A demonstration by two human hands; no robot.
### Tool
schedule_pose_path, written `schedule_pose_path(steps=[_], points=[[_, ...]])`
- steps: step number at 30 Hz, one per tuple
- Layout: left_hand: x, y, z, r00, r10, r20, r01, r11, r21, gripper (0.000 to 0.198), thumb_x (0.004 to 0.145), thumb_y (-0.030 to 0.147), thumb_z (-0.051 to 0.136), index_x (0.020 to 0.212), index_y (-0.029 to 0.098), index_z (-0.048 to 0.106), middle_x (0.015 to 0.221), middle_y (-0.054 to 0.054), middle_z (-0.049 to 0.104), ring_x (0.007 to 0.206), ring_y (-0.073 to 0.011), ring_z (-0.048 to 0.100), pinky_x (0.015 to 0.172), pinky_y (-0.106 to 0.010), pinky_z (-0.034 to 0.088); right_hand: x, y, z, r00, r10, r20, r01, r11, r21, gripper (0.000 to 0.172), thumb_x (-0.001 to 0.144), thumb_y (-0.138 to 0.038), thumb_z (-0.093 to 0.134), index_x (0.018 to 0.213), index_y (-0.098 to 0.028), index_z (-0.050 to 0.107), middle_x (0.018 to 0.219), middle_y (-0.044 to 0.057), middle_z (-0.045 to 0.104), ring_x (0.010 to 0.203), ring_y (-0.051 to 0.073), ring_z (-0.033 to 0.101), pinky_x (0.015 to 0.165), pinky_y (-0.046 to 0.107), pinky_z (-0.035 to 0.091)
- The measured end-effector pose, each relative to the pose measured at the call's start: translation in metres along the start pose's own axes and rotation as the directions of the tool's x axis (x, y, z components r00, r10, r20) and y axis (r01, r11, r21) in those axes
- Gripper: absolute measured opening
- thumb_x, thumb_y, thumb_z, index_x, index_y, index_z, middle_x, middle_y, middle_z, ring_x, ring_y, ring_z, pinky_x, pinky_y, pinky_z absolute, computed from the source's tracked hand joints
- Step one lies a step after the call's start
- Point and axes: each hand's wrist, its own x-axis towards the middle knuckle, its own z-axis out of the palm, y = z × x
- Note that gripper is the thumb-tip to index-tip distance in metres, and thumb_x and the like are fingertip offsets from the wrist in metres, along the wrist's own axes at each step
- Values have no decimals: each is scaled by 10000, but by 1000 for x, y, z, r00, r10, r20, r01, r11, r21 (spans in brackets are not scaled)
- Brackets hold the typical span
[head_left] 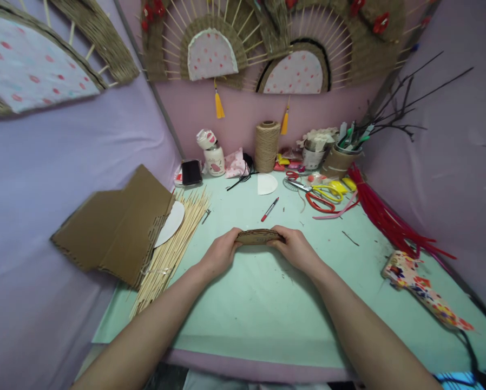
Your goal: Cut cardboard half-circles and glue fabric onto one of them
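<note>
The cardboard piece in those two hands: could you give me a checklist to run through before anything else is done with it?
1. Left hand gripping the cardboard piece: ok, at its left end.
2. Right hand gripping it too: ok, at the right end.
3. Pen clear of both hands: ok, it lies beyond the piece.
4. Yellow-handled scissors out of the way: ok, lying farther back to the right.
5. Tabletop free of scraps: not ok, small bits are scattered about.
6. Layers of the piece fastened together: cannot tell from this view.
</note>
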Motion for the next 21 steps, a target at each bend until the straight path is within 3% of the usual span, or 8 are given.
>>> schedule_pose_path(steps=[5, 7, 9, 12, 15, 21], points=[[11, 10, -27, 996, -35, 80, 40, 997, -60, 130, 827, 202, 500, 952, 205, 532, 870, -27, 618, 793, -184, 567, 686, -280, 428, -1, -6, -5, 997, 60, 38, -64, 992, 105, 98, 716, -276, 650, 735, -180, 660, 641, -27, 597, 618, 136, 493, 576, 241, 354], [19, 15, -44, 965, -77, 251, 135, 966, -222, 193, 771, 232, 595, 958, 197, 559, 880, -26, 627, 805, -182, 586, 671, -274, 451, -2, -9, -7, 978, 156, 141, -187, 950, 248, 176, 698, -306, 693, 792, -157, 692, 666, -7, 640, 592, 131, 523, 542, 234, 379], [27, 18, -57, 865, -160, 475, 381, 826, -415, 307, 726, 274, 670, 1001, 185, 566, 849, -25, 640, 770, -180, 620, 640, -276, 483, -3, -10, -10, 914, 267, 307, -384, 815, 435, 262, 657, -324, 749, 830, -132, 704, 706, 25, 681, 594, 134, 567, 537, 232, 425], [37, 18, -64, 721, -223, 656, 641, 574, -510, 433, 617, 290, 788, 981, 155, 596, 838, -50, 675, 715, -186, 671, 600, -272, 517, -3, -11, -12, 810, 323, 489, -577, 587, 568, 302, 615, -307, 783, 834, -114, 704, 750, 69, 713, 625, 146, 621, 569, 243, 494], [41, 15, -59, 684, -242, 688, 702, 474, -531, 456, 563, 269, 835, 947, 131, 630, 859, -73, 707, 696, -190, 697, 593, -258, 546, -1, -9, -12, 786, 318, 530, -612, 522, 594, 247, 644, -271, 756, 824, -111, 702, 726, 74, 720, 609, 142, 637, 559, 235, 519], [39, 10, -55, 683, -239, 691, 711, 434, -553, 407, 593, 213, 822, 948, 114, 652, 859, -80, 729, 672, -175, 701, 599, -250, 567, 0, -6, -7, 767, 330, 550, -640, 447, 625, 225, 658, -208, 751, 845, -91, 705, 704, 73, 730, 580, 136, 650, 526, 216, 528]])
